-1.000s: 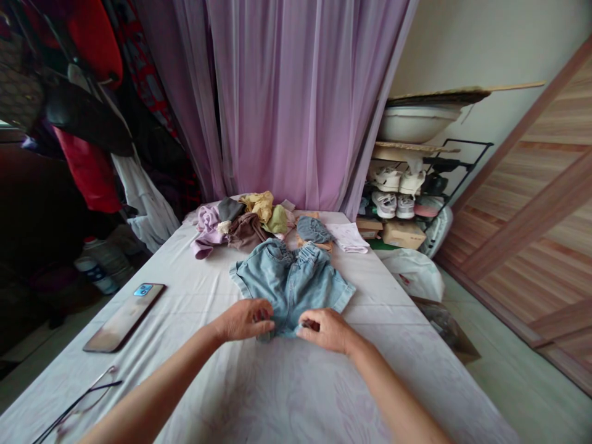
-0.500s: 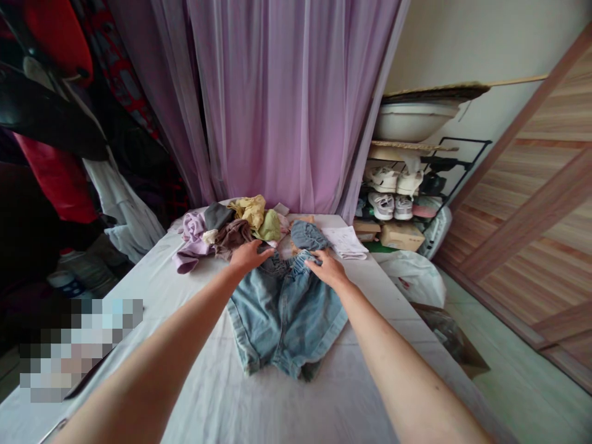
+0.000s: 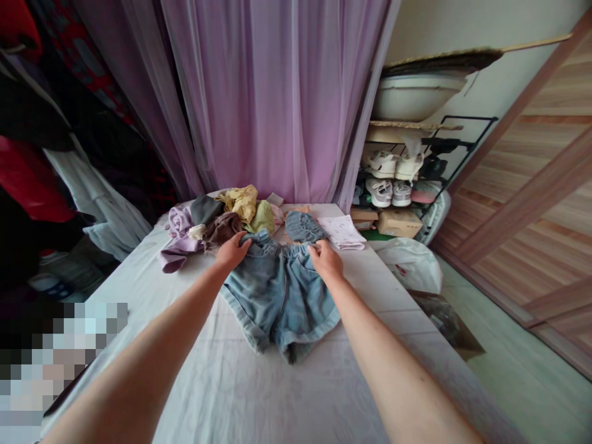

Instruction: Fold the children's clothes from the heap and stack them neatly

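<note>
A pair of blue denim shorts lies spread on the pale table cover, waistband away from me and leg openings toward me. My left hand is closed on the left end of the elastic waistband. At the other end, my right hand pinches the waistband with thumb and fingers. Just beyond the waistband sits a bunched grey-blue garment. Behind my left hand is a heap of crumpled clothes, including a brown piece, a yellow piece and a lilac piece.
A folded whitish cloth lies at the table's far right. Purple curtains hang behind the table. On the right stand a shoe rack, cardboard boxes and a white bag. Clothes hang at left.
Both hands have moved apart along the waistband, which is now stretched wider and straighter. The shorts' lower edge has shifted slightly away from me. The camera view has moved a little.
</note>
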A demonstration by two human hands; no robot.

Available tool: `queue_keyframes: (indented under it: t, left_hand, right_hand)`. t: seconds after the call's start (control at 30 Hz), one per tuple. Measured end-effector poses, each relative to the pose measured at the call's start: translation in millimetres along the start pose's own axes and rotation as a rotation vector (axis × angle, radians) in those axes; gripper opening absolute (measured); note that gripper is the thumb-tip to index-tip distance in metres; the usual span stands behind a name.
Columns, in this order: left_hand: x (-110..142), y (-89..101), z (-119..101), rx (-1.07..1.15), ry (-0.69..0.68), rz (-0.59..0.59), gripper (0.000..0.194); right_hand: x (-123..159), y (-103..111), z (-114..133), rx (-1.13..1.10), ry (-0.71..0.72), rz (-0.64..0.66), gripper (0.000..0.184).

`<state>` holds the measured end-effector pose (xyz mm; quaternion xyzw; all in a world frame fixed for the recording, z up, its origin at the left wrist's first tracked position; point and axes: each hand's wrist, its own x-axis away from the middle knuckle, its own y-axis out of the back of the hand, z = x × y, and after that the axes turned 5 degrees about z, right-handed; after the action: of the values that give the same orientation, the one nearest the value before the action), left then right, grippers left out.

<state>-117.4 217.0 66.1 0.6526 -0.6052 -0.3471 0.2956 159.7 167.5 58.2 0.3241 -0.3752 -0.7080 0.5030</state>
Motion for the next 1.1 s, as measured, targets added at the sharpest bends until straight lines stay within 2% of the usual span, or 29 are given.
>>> queue_keyframes:
  t: [0.07,0.13,0.23,0.33,0.43,0.5,0.57,0.63,0.73,0.8,0.87,0.93,1.0,1.1]
  left_hand:
    - [2.9,-3.2,6.6,0.001,0.029,0.086,0.055]
    - [11.5,-2.5,19.9,0.027,0.030,0.115,0.056]
    - [32.7,3.9,47.7,0.086,-0.012,0.168,0.056]
    - [53.1,10.3,67.4,0.053,-0.059,0.191,0.054]
    - [63.7,14.2,66.9,-0.112,-0.032,0.155,0.033]
    - [67.2,18.6,59.5,-0.176,0.012,0.132,0.025]
    - [71.4,26.9,53.5,-0.148,0.048,0.107,0.026]
    - [78.4,39.1,53.5,-0.027,0.075,0.107,0.030]
    - [93.1,58.4,65.7,0.155,0.161,0.192,0.036]
    - [102.7,66.2,77.3,0.123,0.253,0.248,0.037]
    - [110.4,67.2,87.2,0.002,0.309,0.234,0.037]
    - [115.7,62.7,93.2,-0.084,0.306,0.153,0.039]
    - [119.6,56.3,95.3,-0.080,0.273,0.084,0.043]
    - [126.0,51.7,95.7,0.056,0.263,0.104,0.052]
  right_hand:
    - [-0.4,-1.2,-7.0,-0.050,-0.024,0.033,0.040]
    - [5.9,1.8,-25.0,-0.073,-0.051,0.044,0.041]
    - [26.2,8.0,-61.9,-0.048,-0.092,0.136,0.043]
    - [48.7,11.2,-87.5,0.009,-0.053,0.202,0.045]
    - [60.8,14.5,-90.0,0.086,-0.043,0.221,0.034]
    - [62.6,19.6,-85.7,0.039,-0.047,0.222,0.023]
    - [62.4,26.7,-85.1,-0.148,-0.065,0.221,0.021]
    - [62.4,33.2,-92.4,-0.388,-0.128,0.209,0.029]
    - [64.1,35.6,-114.5,-0.555,-0.223,0.096,0.045]
    - [66.1,30.3,-129.0,-0.539,-0.235,0.008,0.047]
    - [69.3,21.0,-138.8,-0.503,-0.241,-0.073,0.043]
    - [74.7,10.6,-142.8,-0.468,-0.246,-0.153,0.042]
    - [83.7,1.6,-140.9,-0.402,-0.201,-0.262,0.045]
    - [104.5,-7.1,-126.0,-0.274,0.027,-0.437,0.041]
